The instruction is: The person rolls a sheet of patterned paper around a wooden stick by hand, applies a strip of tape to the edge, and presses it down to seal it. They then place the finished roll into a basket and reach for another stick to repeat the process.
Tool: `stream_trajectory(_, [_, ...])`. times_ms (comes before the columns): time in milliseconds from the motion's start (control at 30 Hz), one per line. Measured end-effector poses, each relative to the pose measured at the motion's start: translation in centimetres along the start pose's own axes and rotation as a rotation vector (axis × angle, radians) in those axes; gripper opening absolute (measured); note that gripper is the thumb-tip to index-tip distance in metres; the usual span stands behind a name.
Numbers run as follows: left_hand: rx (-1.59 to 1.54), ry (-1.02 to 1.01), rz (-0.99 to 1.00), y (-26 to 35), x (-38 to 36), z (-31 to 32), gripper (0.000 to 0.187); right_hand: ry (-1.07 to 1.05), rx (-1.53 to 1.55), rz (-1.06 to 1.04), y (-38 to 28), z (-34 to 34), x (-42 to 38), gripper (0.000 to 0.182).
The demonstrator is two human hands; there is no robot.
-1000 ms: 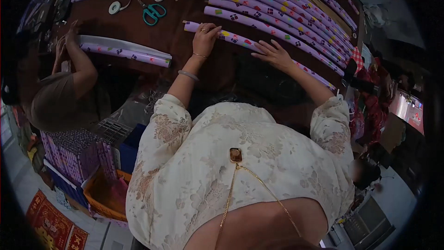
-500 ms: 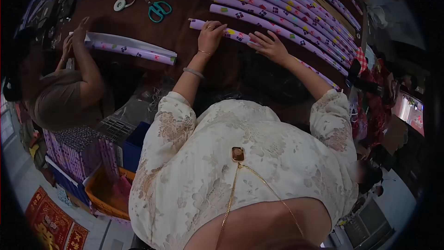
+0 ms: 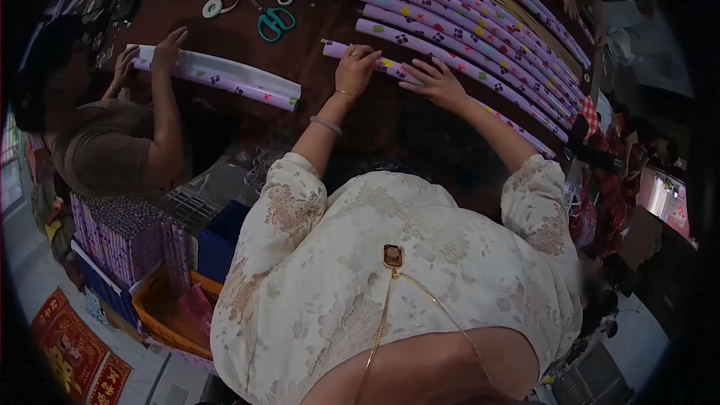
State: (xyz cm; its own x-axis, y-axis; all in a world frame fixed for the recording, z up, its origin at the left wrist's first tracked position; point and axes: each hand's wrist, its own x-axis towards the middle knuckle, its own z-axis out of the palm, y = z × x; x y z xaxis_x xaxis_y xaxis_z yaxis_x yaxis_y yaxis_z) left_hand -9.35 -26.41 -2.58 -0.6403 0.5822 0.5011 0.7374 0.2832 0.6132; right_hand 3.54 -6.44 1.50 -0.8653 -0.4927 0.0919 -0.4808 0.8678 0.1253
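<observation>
On the dark brown tabletop in front of me lies a long, thin roll of purple patterned paper (image 3: 335,49), printed with small coloured shapes. My left hand (image 3: 357,70) grips this roll near its left end, the fingers bent over it. A short way to the right, my right hand (image 3: 438,84) rests on the same roll with fingers stretched and apart. Its far part runs on past my right forearm. Just beyond my hands is another purple roll (image 3: 375,28), the nearest of several lying side by side.
At left, a co-worker's hands (image 3: 166,51) hold a partly unrolled purple sheet (image 3: 240,86) with a white inside. Teal-handled scissors (image 3: 275,24) and a tape roll (image 3: 213,7) lie farther back. An orange basket (image 3: 161,315) stands low at left; another person's hand (image 3: 568,4) shows at upper right.
The whole view has shifted slightly, moving the table things to the right. Both my hands remain on the roll, my right hand a little closer to the left. The co-worker's hands still hold the sheet.
</observation>
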Motion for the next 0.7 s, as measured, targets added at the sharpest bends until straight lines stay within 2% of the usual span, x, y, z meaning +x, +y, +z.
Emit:
stream_trajectory(33, [0.005, 0.008, 0.001, -0.1, 0.1, 0.0, 0.023, 0.023, -0.017, -0.067, -0.1, -0.4, 0.1, 0.062])
stream_trajectory(100, [-0.018, 0.021, 0.005, 0.0, 0.0, 0.0, 0.023, -0.010, 0.062, 0.003, -0.7, -0.8, 1.4, 0.061])
stream_trajectory(167, [0.000, 0.020, 0.008, 0.0, 0.0, 0.1, 0.023, -0.046, 0.214, 0.223, -0.8, -1.1, 3.0, 0.054])
stream_trajectory(233, [0.018, 0.010, 0.010, 0.1, -0.2, -0.1, 0.023, -0.042, 0.169, 0.175, -0.9, 0.0, 2.9, 0.051])
stream_trajectory(333, [-0.030, -0.027, -0.029, 0.2, -0.3, -0.2, 0.022, -0.021, 0.150, 0.129, -0.6, 0.8, 2.3, 0.054])
stream_trajectory(400, [-0.068, -0.050, -0.050, 0.2, -0.3, -0.1, 0.023, -0.034, 0.073, -0.046, -0.3, 1.0, 2.0, 0.054])
stream_trajectory(533, [-0.003, -0.064, -0.030, 0.2, -0.2, -0.2, 0.023, -0.077, 0.059, -0.060, -0.1, -0.4, 2.6, 0.057])
stream_trajectory(600, [-0.025, -0.070, -0.061, 0.2, -0.2, -0.2, 0.024, -0.083, 0.320, 0.207, -0.6, -1.3, 3.8, 0.057])
stream_trajectory(700, [0.011, -0.069, -0.030, 0.2, -0.2, -0.4, 0.024, -0.008, 0.208, 0.179, -1.0, 0.4, 4.3, 0.053])
